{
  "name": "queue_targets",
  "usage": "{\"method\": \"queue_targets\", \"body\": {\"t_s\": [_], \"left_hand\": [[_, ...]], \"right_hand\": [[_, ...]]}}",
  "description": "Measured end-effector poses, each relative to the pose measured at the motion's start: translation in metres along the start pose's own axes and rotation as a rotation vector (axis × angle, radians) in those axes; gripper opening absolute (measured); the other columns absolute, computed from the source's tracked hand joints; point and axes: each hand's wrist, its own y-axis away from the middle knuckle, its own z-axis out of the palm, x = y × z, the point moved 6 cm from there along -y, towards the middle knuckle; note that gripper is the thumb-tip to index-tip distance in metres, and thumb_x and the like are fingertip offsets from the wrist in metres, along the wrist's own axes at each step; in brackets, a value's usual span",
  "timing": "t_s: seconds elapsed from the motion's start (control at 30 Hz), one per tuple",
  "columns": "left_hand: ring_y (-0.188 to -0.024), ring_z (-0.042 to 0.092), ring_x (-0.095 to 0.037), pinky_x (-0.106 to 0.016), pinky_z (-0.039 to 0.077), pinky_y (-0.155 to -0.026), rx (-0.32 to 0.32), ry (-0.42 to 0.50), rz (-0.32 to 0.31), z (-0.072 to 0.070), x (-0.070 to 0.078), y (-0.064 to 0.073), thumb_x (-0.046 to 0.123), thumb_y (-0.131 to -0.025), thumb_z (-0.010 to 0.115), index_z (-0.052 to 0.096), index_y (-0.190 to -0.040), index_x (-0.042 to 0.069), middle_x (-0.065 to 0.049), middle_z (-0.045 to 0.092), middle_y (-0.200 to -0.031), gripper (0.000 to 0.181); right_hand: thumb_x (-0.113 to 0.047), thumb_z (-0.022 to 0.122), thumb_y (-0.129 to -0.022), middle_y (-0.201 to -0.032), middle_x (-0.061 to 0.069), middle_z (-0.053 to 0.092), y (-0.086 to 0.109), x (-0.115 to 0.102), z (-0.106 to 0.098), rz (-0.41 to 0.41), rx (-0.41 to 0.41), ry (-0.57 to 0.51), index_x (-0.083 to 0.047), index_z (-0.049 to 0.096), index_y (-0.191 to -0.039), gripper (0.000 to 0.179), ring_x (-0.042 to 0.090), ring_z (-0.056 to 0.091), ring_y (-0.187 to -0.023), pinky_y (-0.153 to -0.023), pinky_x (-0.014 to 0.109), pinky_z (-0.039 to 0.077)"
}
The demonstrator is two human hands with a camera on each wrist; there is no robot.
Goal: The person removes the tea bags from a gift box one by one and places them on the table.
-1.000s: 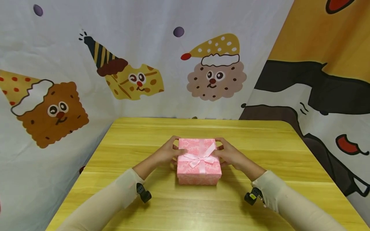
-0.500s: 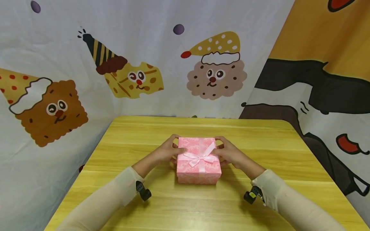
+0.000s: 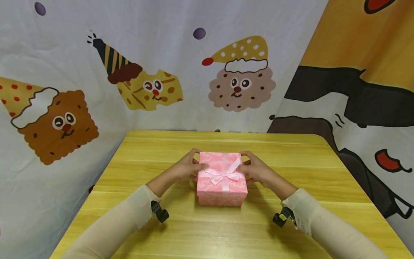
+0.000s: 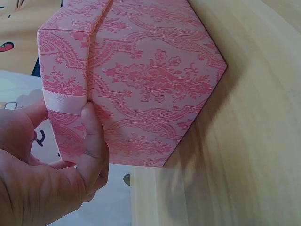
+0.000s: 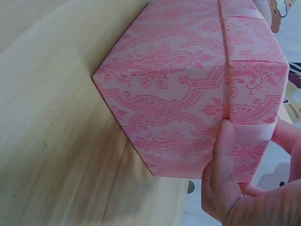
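Gripping both sides of a square pink floral-print gift box [image 3: 210, 186], the bare L hand [image 3: 187, 168] sits at its 9–10 o'clock & the bare R hand [image 3: 258, 172] at its 2–3 o'clock (12 = far side). Box is on the yellow wood-grain table [image 3: 223, 233], a bit off centre of the head view, toward 5 o'clock. Lid is on, overlapping the base all round, w/ a flat pale-pink satin ribbon bow [image 3: 225, 175] on top.

Fingers: both hands are grasping, thumbs on lid top at either side of the bow, other fingers down the sides. Per wrist views, one fingertip of each hand is at the lid's lower rim, by the ribbon band; rest of the fingers partly hidden, can't tell exact placement.

Long cream sleeves [image 3: 110, 225] on both arms, each w/ a small black wrist camera [image 3: 160, 212] at the cuff: L one approx 8 o'clock from box, R one approx 4.

Bkgd: white printed cloth [image 3: 181, 21] w/ cartoon snacks in hats: brown square biscuit [image 3: 77, 117] btwn 9 & 10 o'clock from box, yellow cheese [image 3: 132, 95] btwn 10 & 11, pinkish round cookie [image 3: 228, 99] just past 12.
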Motion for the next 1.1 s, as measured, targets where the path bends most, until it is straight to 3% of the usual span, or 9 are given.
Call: {"method": "queue_targets", "body": {"t_s": [0.17,0.47,0.77,1.1], "left_hand": [[-0.077,0.065,-0.024,-0.041,0.061,-0.066,-0.015,0.015,0.004,-0.001,0.006,0.000,0.027,-0.099,0.072,0.026,-0.155,0.015,-0.019,0.056,-0.109,0.074],[-0.077,0.067,-0.025,-0.054,0.062,-0.076,-0.027,-0.013,0.035,-0.005,0.014,0.000,0.026,-0.100,0.072,0.027,-0.154,0.013,-0.020,0.059,-0.108,0.071],[-0.088,0.067,-0.027,-0.053,0.062,-0.079,-0.024,-0.032,0.050,-0.011,0.025,0.001,0.028,-0.099,0.072,0.025,-0.157,0.014,-0.021,0.059,-0.113,0.076],[-0.085,0.067,-0.025,-0.055,0.061,-0.080,-0.010,-0.055,0.055,-0.021,0.026,0.003,0.028,-0.100,0.071,0.024,-0.159,0.014,-0.020,0.060,-0.111,0.077]], "right_hand": [[-0.020,0.073,-0.091,-0.132,0.028,0.049,0.001,-0.005,-0.001,-0.004,-0.001,-0.003,-0.012,0.021,-0.160,0.087,0.028,0.070,-0.086,-0.068,0.045,0.064],[-0.022,0.072,-0.092,-0.134,0.029,0.048,0.006,-0.017,-0.002,-0.020,-0.011,0.016,-0.009,0.017,-0.161,0.090,0.028,0.069,-0.093,-0.069,0.044,0.064],[-0.022,0.073,-0.093,-0.137,0.028,0.045,0.005,-0.029,-0.005,-0.023,0.005,0.015,-0.011,0.019,-0.161,0.087,0.029,0.069,-0.096,-0.070,0.043,0.064],[-0.021,0.073,-0.093,-0.131,0.028,0.048,0.001,-0.035,0.002,-0.037,-0.009,0.010,-0.011,0.020,-0.160,0.086,0.028,0.070,-0.093,-0.071,0.044,0.064]]}}
